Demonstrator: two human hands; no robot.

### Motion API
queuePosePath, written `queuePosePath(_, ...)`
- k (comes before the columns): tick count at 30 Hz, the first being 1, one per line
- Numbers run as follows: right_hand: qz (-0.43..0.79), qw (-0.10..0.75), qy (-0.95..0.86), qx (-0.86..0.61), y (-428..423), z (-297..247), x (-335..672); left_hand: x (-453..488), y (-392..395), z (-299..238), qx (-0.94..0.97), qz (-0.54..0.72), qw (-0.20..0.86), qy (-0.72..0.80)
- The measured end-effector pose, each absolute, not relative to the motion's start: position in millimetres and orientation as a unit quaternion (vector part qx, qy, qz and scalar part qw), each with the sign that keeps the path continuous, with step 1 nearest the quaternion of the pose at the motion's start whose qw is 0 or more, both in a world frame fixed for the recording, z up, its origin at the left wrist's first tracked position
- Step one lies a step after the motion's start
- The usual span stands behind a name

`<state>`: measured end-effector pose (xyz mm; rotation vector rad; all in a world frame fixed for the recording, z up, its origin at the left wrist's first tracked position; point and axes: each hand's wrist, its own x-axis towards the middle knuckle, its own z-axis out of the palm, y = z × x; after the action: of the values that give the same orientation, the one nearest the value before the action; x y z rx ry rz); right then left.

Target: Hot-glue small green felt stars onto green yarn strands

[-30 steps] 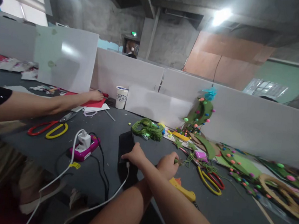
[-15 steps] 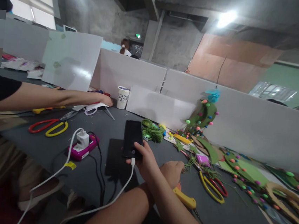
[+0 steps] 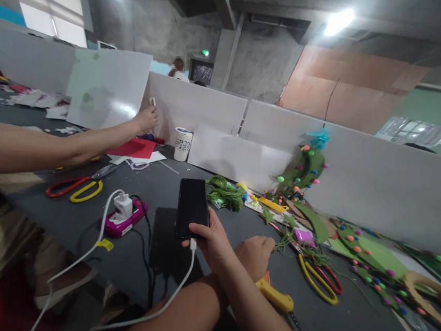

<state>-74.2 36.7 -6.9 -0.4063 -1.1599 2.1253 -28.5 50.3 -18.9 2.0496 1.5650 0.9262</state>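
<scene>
My right hand (image 3: 213, 240) is closed around a black smartphone (image 3: 193, 208), its screen dark. The thumb lies over the lower edge of the phone, where a white charging cable (image 3: 191, 256) is plugged in. My forearms cross, the right above the left. On the table to the right, my left hand (image 3: 255, 256) rests with its fingers curled in and nothing visible in them. A yellow-handled tool (image 3: 276, 295), perhaps a glue gun, lies just below it. Green yarn scraps (image 3: 284, 240) lie close to its knuckles.
At left, a co-worker's hand (image 3: 146, 119) holds a small pale object above red paper (image 3: 140, 148). Scissors (image 3: 89, 184), a purple power strip (image 3: 125, 219) and a white cup (image 3: 182, 145) stand around. Green pompom-decorated crafts (image 3: 308, 169) and more scissors (image 3: 316, 281) lie right.
The co-worker's hand has risen from the table with a small pale object, and red paper now shows beneath. My right hand and the phone have shifted slightly left; my left hand stays put.
</scene>
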Motion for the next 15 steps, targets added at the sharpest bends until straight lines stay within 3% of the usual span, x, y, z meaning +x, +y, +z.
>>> queuePosePath(15, 0.791, 0.355, -0.461, -0.191, 33.7, 0.0, -73.3, -29.3, 47.7, -13.9, 0.732, 0.309, 0.181, 0.579)
